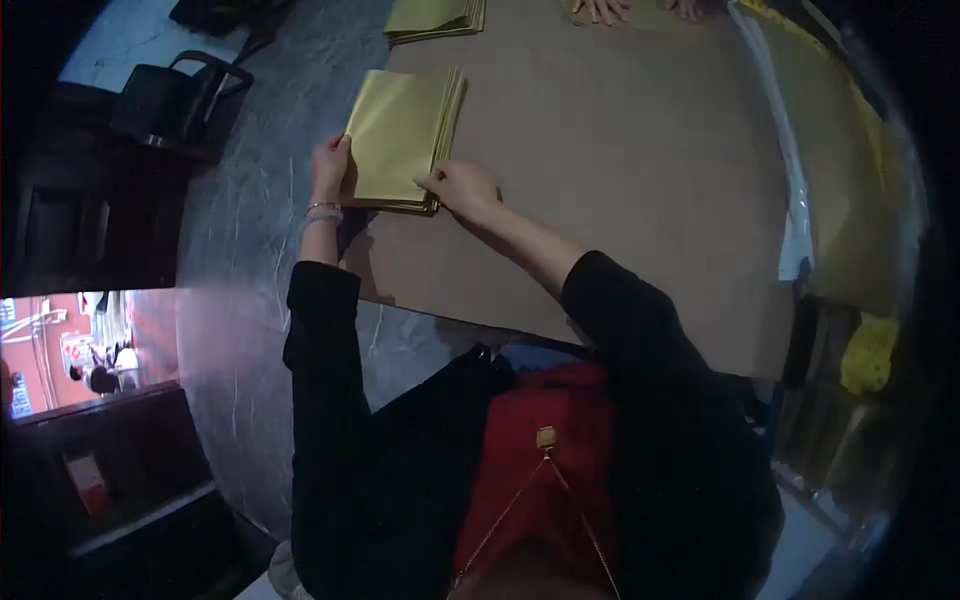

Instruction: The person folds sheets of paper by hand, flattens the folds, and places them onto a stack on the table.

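A thick stack of gold-coloured sheets [398,130] lies at the left edge of the brown tabletop [600,190]. Its layers show along the right and near edges; whether they are loose sheets or folded pieces I cannot tell. My left hand [331,166] grips the left edge, thumb on top and the other fingers hidden beneath. At the near right corner, my right hand [462,188] is closed with thumb and fingertips pinched on the stack's edge.
Another gold stack [435,18] lies at the far left of the table. Another person's hands [600,10] rest at the far edge. Along the right side are a yellowish plastic-wrapped bundle [850,190] and a yellow crumpled item [870,355]. A black chair [165,100] stands beyond the floor at left.
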The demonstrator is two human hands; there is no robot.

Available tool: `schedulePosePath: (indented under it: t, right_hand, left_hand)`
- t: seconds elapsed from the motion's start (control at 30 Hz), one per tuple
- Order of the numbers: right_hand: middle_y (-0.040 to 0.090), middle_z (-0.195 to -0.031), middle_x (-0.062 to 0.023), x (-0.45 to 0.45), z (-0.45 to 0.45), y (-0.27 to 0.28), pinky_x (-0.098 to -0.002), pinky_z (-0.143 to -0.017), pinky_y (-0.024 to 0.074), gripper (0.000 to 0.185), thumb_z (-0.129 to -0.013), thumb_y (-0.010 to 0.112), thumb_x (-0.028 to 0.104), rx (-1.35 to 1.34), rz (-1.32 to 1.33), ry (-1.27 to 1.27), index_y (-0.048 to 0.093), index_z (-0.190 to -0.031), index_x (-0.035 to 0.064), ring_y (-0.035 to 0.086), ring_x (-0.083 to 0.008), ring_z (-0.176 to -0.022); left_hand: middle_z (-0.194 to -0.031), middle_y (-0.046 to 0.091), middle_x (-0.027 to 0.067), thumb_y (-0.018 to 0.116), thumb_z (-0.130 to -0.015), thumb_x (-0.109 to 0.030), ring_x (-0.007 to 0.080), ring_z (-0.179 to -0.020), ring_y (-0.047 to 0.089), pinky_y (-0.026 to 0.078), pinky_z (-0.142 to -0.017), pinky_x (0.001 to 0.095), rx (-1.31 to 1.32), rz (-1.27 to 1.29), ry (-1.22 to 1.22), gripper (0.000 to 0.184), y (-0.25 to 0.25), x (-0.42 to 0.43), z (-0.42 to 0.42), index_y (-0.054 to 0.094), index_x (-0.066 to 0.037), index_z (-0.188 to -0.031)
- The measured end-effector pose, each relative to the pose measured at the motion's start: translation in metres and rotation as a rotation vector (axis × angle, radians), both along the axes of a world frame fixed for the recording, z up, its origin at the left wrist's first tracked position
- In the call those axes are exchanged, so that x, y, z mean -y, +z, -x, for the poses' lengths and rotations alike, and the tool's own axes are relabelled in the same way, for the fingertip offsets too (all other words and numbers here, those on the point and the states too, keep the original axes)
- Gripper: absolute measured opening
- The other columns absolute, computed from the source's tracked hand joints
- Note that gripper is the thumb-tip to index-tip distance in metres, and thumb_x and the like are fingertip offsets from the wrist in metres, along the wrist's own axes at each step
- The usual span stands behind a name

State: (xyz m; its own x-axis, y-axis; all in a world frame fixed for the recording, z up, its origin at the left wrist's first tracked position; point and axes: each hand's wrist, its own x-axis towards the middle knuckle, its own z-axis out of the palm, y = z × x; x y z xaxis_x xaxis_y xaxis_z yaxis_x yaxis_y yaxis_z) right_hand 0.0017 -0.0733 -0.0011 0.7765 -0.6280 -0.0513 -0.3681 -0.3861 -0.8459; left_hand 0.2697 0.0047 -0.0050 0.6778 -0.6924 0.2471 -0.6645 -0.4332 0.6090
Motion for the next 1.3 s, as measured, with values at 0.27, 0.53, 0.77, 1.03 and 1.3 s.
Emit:
schedulePosePath:
  t: [0.27, 0.53, 0.77, 1.03, 1.3]
  right_hand:
    - [0.067, -0.081, -0.0121, -0.012, 0.048, 0.01, -0.0413, -0.068, 0.0487, 0.034, -0.091, 0.052, 0.039, 0.042, 0.105, 0.169, 0.065, -0.098, 0.0086, 0.064, -0.0308, -0.076]
    - [0.064, -0.079, -0.0108, -0.014, 0.312, 0.051, -0.0355, -0.063, 0.0488, 0.028, -0.093, 0.053, 0.03, -0.106, 0.096, -0.327, 0.064, -0.093, 0.0044, 0.062, -0.025, -0.069]
    - [0.062, -0.083, -0.0095, -0.011, 0.512, 0.039, -0.0386, -0.067, 0.048, 0.018, -0.085, 0.064, 0.024, -0.099, 0.571, -0.928, 0.064, -0.087, 0.0058, 0.06, -0.0284, -0.079]
    - [0.062, -0.107, -0.0106, 0.07, 0.598, 0.033, -0.0396, -0.083, 0.0475, 0.03, -0.076, 0.069, 0.017, -0.256, 0.967, -0.775, 0.061, -0.103, 0.0066, 0.058, -0.0303, -0.102]
    - [0.055, -0.128, -0.007, 0.11, 0.616, 0.036, -0.0389, -0.093, 0.0448, 0.045, -0.076, 0.069, 0.02, -0.278, 0.669, -0.511, 0.059, -0.117, 0.0071, 0.054, -0.0288, -0.113]
  left_hand:
    - [-0.094, 0.066, 0.0222, 0.056, -0.087, -0.022, 0.0366, -0.091, 0.063, 0.049, -0.078, 0.0392, 0.243, -0.039, 0.107, 0.029, 0.013, -0.005, 0.006, 0.066, -0.004, -0.107]
    - [-0.121, 0.058, 0.0118, 0.052, -0.094, -0.018, 0.0298, -0.116, 0.052, 0.043, -0.096, 0.039, 0.182, 0.056, -0.68, 0.027, 0.06, 0.089, 0.218, 0.06, -0.005, -0.116]
    - [-0.132, 0.052, 0.0092, 0.063, -0.087, -0.017, 0.0281, -0.127, 0.044, 0.036, -0.106, 0.0409, 0.38, 0.108, -1.605, 0.036, 0.066, 0.185, 0.48, 0.058, -0.007, -0.12]
    - [-0.126, 0.056, 0.0094, 0.063, -0.084, -0.019, 0.0289, -0.119, 0.048, 0.041, -0.1, 0.0384, 0.356, -0.044, -1.925, 0.035, 0.096, 0.267, 0.64, 0.059, -0.005, -0.116]
    - [-0.128, 0.056, 0.0074, 0.065, -0.076, -0.001, 0.0226, -0.099, 0.062, 0.05, -0.087, 0.0322, -0.04, -0.309, -2.094, 0.043, 0.068, 0.328, 0.664, 0.06, -0.003, -0.118]
